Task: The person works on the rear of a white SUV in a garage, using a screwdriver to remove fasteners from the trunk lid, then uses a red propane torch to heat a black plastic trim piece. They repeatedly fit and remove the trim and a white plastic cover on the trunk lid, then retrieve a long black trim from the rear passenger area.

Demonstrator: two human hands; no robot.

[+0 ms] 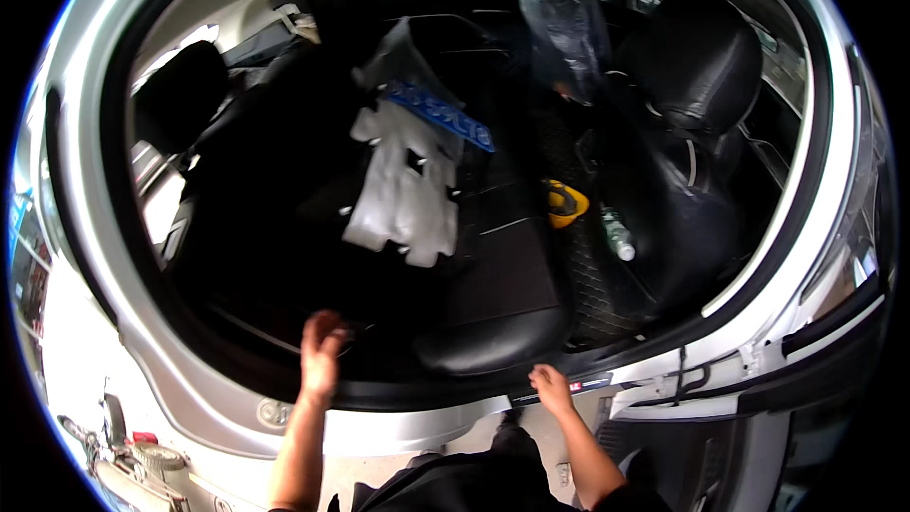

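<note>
My left hand (323, 353) reaches over the near sill into the dark edge of the car's rear seat area. Its fingers are slightly blurred, with the thumb apart, and it holds nothing visible. Lower right of it, my right hand (552, 389) is curled closed by the door sill, with nothing showing in it. On the black rear seat (493, 275) lies a translucent whitish plastic piece (403, 185) with a lobed edge and holes. A blue licence plate (441, 116) rests across its far end, partly under clear plastic film.
The silver door frame (204, 408) curves round the opening. On the footwell floor are a yellow object (566, 204) and a clear bottle (618, 235). Plastic film (566, 19) covers part of a front seat (697, 57). The open door (701, 455) stands at right; a bicycle (133, 460) is outside, left.
</note>
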